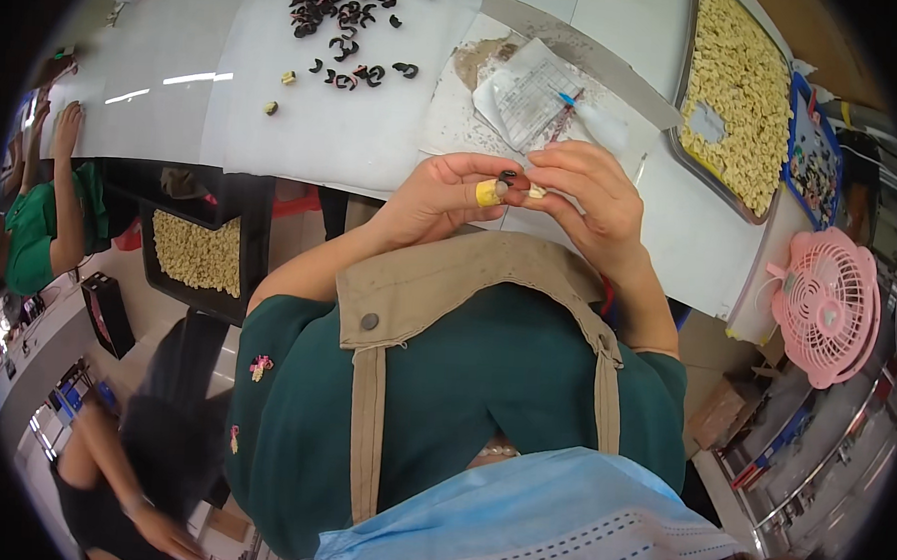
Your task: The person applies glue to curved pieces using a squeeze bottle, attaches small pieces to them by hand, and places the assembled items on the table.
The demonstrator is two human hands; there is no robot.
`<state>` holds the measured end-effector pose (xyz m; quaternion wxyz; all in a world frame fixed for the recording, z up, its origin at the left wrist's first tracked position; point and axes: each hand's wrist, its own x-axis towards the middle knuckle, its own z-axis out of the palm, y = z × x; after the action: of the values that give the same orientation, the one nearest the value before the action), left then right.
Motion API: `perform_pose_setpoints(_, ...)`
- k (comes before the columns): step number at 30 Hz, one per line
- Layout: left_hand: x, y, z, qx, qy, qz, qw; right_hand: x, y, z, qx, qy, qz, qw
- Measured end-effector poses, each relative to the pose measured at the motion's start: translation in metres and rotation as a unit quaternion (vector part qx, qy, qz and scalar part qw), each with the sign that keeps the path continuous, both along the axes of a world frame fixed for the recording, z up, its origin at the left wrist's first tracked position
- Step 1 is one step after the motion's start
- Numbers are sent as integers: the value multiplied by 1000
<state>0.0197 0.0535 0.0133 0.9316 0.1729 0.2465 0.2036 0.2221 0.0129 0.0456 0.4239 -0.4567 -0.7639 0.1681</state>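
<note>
Just over the near table edge, my two hands meet fingertip to fingertip. My left hand (442, 192) is closed in a pinch, with yellow tape round its thumb, on a small dark curved piece (508, 175). My right hand (594, 198) pinches a small cream-coloured piece (535, 193) right beside it. Whether the two pieces touch is hidden by the fingers. Farther off on the white table lies a loose pile of black and red curved pieces (350, 15). Two small yellowish pieces, one of them this dark-tipped piece (271, 108), lie nearer.
An open cardboard tray (456, 115) holds papers and a blue-tipped pen (568, 99). On the right stand a tray of cream pieces (737, 92), a blue basket (812, 156) and a pink fan (828, 307). A black crate (254, 262) of cream pieces and other people are at left.
</note>
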Motion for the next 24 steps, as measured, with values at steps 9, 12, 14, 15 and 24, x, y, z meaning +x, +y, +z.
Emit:
perform_pose_setpoints(9, 9, -4, 2, -11, 36, -52, 998, -2, -3, -4, -8, 21, 11, 1000)
perform_pose_setpoints(12, 9, -3, 0, 46, 48, -52, 996, -1, -4, -6, -1, 3, 1, 1000)
perform_pose_setpoints(14, 7, -2, -3, 92, 54, -55, 993, -1, -6, -7, 5, -10, -3, 1000)
perform_pose_setpoints(15, 9, -1, 0, 91, 55, -58, 993, -2, -7, -9, -7, 5, 14, 1000)
perform_pose_setpoints(24, 7, 13, 13, 156, -21, -132, 979, -5, -10, 2, -76, 130, 79, 985)
